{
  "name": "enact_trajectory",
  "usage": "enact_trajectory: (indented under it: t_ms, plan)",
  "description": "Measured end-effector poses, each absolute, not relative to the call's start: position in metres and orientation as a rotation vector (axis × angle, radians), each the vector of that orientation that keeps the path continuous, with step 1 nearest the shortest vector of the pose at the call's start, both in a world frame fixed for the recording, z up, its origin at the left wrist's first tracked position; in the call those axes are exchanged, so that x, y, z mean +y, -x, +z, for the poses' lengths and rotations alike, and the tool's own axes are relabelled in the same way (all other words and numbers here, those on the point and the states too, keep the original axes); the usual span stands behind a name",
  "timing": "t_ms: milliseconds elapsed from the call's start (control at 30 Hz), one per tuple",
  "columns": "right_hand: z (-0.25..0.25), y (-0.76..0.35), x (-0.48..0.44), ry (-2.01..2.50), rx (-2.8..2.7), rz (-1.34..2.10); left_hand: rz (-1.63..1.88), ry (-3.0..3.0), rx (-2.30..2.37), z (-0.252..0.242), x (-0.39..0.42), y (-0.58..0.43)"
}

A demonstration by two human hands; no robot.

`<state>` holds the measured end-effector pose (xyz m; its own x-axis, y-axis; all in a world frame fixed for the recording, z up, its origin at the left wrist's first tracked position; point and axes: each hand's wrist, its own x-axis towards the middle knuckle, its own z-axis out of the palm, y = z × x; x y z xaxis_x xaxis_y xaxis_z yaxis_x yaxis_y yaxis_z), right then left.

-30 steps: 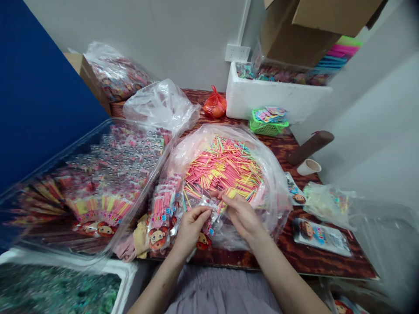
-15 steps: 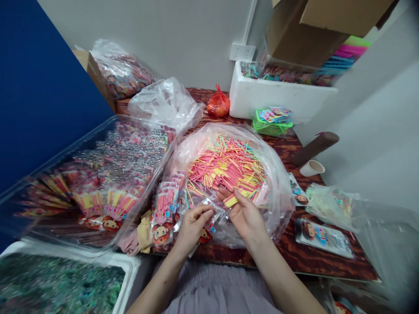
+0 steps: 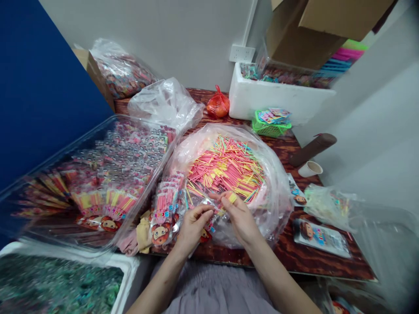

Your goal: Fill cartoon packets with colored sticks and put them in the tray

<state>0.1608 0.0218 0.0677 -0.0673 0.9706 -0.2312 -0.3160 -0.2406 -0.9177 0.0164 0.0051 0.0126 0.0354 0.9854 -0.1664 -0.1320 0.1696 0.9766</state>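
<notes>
Table edge (image 3: 229, 261): your forearms are crossing it, lower center; bare wood (image 3: 294, 264) is showing right of the stick-filled bag (image 3: 278, 179).
Left hand (image 3: 193, 226): you are pinching a clear packet (image 3: 209, 226), your fingers partly hiding it.
Right hand (image 3: 241, 220): you are gripping yellow sticks (image 3: 232, 197), frame center, their number hard to make out.
Counted: one cup (image 3: 309, 169), one green basket (image 3: 269, 128).

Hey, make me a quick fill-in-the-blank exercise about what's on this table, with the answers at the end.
1. The right hand holds sticks whose visible ends are ____.
2. Small cards lie in a ____ basket.
3. The big clear tray sits to the ____ of the loose pile.

Missing words: yellow; green; left.
</notes>
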Motion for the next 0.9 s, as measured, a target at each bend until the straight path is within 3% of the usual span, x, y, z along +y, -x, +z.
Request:
enact_trajectory:
  t_ms: [533,767,900]
  plan:
    - [0.067,-0.153,0.012,1.206,-1.606,0.815,1.271,-0.703,1.038,0.025,0.005,-0.005]
    - [0.072,-0.137,0.019,1.173,-1.876,0.946,1.26,-0.786,1.085,0.028,-0.001,0.007]
    - [0.072,-0.124,0.014,1.041,-1.711,1.19,1.243,-0.775,1.27,0.029,-0.005,0.036]
